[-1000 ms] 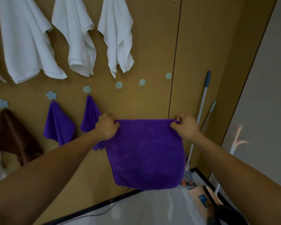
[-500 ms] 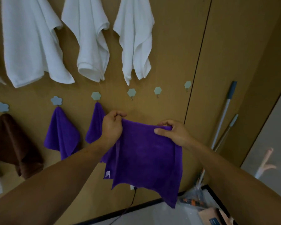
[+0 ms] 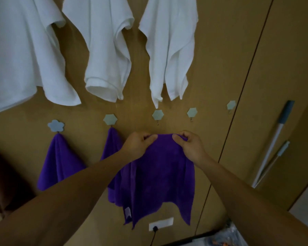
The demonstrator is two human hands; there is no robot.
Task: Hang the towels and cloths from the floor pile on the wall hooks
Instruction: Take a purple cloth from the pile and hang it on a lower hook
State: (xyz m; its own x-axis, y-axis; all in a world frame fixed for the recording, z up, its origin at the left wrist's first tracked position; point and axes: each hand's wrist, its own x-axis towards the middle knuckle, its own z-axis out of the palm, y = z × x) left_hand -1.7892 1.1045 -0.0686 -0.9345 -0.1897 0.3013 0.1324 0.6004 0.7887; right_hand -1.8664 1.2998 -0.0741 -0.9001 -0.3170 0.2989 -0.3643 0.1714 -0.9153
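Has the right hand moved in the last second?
Yes. The right hand moved left: it was right of the wall seam, now it grips the purple cloth left of it.

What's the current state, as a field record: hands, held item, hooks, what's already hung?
left hand: fingers pinch the top edge of the held purple cloth
right hand: pinches the same edge, close beside the left
held purple cloth: hangs from both hands, just below the nearest free hook
other free hooks: two to its right
hung purple cloths: two, on hooks to the left
white towels: three, upper row
brown cloth: far left, partly out of frame
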